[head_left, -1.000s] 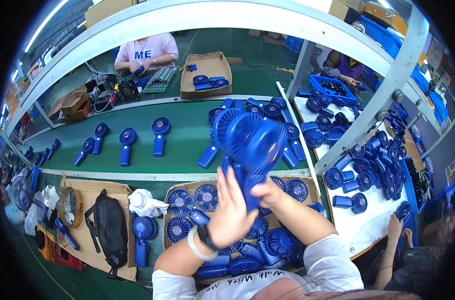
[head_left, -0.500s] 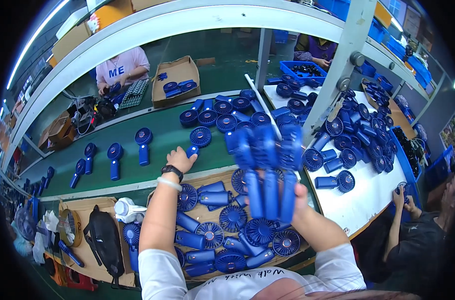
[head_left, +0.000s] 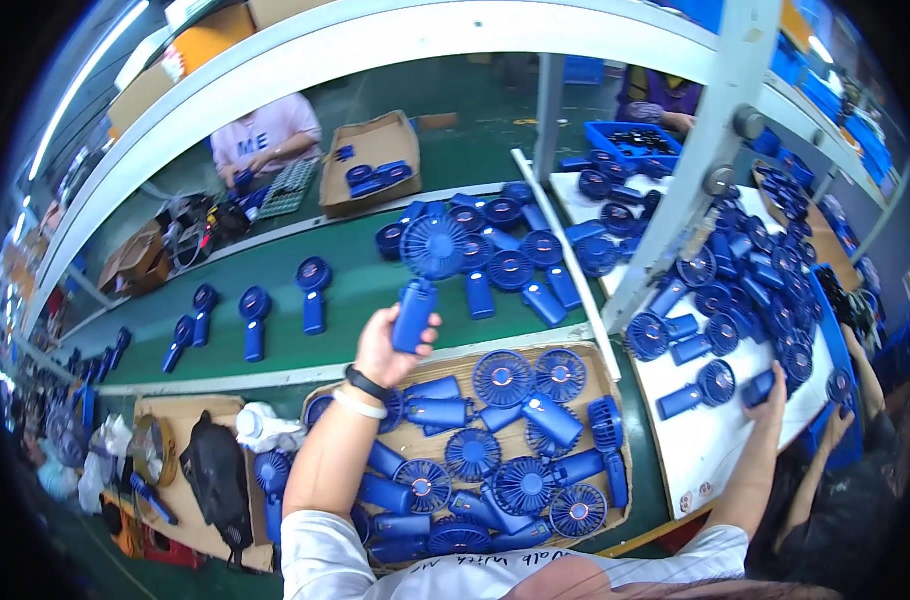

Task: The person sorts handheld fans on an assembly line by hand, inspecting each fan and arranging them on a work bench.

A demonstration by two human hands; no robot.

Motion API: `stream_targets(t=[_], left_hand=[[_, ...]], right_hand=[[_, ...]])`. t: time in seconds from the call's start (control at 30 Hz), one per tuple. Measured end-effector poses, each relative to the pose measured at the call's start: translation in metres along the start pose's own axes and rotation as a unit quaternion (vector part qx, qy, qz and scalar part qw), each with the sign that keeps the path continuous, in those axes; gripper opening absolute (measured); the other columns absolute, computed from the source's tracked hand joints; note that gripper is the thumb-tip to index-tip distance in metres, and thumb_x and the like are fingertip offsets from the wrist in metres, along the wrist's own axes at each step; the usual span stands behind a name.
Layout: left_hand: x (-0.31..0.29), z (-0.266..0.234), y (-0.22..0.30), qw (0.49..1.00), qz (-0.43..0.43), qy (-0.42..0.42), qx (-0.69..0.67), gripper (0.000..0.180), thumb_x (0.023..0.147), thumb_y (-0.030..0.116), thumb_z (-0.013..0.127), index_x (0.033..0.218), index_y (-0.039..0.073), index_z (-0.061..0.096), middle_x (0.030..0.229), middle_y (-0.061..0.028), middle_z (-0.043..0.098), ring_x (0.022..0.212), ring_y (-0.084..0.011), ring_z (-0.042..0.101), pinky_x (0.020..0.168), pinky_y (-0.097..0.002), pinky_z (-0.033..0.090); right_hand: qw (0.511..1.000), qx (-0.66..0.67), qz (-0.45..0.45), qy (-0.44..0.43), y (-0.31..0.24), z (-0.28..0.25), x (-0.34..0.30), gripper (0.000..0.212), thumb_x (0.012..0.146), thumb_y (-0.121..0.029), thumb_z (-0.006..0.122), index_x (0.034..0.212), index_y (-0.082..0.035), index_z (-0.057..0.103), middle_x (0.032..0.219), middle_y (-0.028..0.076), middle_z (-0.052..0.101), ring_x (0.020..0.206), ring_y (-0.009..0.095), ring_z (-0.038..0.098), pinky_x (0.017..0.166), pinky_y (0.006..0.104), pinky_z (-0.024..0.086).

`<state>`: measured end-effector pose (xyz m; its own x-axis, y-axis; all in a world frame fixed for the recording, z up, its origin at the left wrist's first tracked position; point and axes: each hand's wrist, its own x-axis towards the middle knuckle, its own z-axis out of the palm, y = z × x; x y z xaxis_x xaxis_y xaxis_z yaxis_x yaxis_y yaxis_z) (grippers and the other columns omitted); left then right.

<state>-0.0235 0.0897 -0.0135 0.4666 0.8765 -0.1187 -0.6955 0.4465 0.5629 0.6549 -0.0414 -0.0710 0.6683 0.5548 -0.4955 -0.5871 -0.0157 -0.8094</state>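
Note:
My left hand (head_left: 397, 342) is closed round the handle of a blue handheld fan (head_left: 435, 248), held upright above the front edge of the green conveyor belt (head_left: 355, 270). Over on the right, my right hand (head_left: 769, 398) grips the handle of another blue fan (head_left: 757, 388) at the near side of a heap on the white table (head_left: 675, 440); part of that fan is hidden among the others. Between my arms, a shallow cardboard box (head_left: 615, 520) holds many blue fans lying in different directions.
More fans (head_left: 313, 290) lie spaced along the belt, with a cluster at its right end beside a white rail (head_left: 565, 260). A metal post (head_left: 675, 190) rises between belt and table. Co-workers sit across the belt; another person's hands (head_left: 837, 425) work at the far right.
My left hand has lifted its fan off the belt. My right hand has let go of the several fans it held and moved right to grip another on the white table.

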Motion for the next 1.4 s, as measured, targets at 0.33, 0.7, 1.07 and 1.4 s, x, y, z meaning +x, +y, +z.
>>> stream_targets(t=[0.33, 0.7, 1.07, 1.4], left_hand=[[-0.048, 0.048, -0.019, 0.987, 0.135, -0.047, 0.073, 0.047, 0.082, 0.023, 0.061, 0.12, 0.004, 0.041, 0.103, -0.0122, 0.051, 0.091, -0.022, 0.053, 0.078, -0.0366, 0.048], [-0.055, 0.036, -0.029, 0.922, 0.26, 0.058, 0.282, 0.04, 0.09, 0.008, 0.05, 0.126, 0.004, 0.033, 0.107, -0.0077, 0.053, 0.096, -0.0162, 0.057, 0.083, -0.0298, 0.047], [-0.052, 0.02, -0.029, 0.921, 0.298, 0.054, 0.245, 0.047, 0.087, 0.005, 0.054, 0.128, 0.006, 0.032, 0.119, -0.0143, 0.051, 0.103, -0.0245, 0.056, 0.089, -0.0371, 0.046], [-0.05, 0.016, -0.026, 0.924, 0.309, 0.069, 0.213, 0.046, 0.087, 0.005, 0.055, 0.127, 0.005, 0.033, 0.117, -0.0136, 0.053, 0.103, -0.0228, 0.057, 0.088, -0.0358, 0.046]], right_hand=[[0.591, -0.465, -0.643, 0.147, 0.049, 0.086, -0.053, 0.046, 0.082, -0.018, 0.06, 0.121, 0.003, 0.047, 0.118, 0.022, 0.05, 0.106, 0.036, 0.05, 0.093, 0.0422, 0.038], [0.597, -0.522, -0.225, -0.566, 0.2, 0.371, -0.194, 0.034, 0.084, -0.021, 0.06, 0.111, -0.001, 0.055, 0.095, 0.012, 0.063, 0.088, 0.023, 0.062, 0.079, 0.0326, 0.049], [0.435, -0.769, -0.365, -0.295, 0.293, 0.453, -0.22, 0.067, 0.076, -0.014, 0.062, 0.129, 0.008, 0.03, 0.111, 0.033, 0.05, 0.098, 0.037, 0.059, 0.082, 0.0391, 0.051], [0.733, -0.077, 0.192, -0.648, 0.217, 0.397, -0.276, 0.063, 0.071, 0.002, 0.067, 0.127, -0.001, 0.038, 0.099, 0.008, 0.055, 0.09, 0.019, 0.058, 0.079, 0.0369, 0.051]])
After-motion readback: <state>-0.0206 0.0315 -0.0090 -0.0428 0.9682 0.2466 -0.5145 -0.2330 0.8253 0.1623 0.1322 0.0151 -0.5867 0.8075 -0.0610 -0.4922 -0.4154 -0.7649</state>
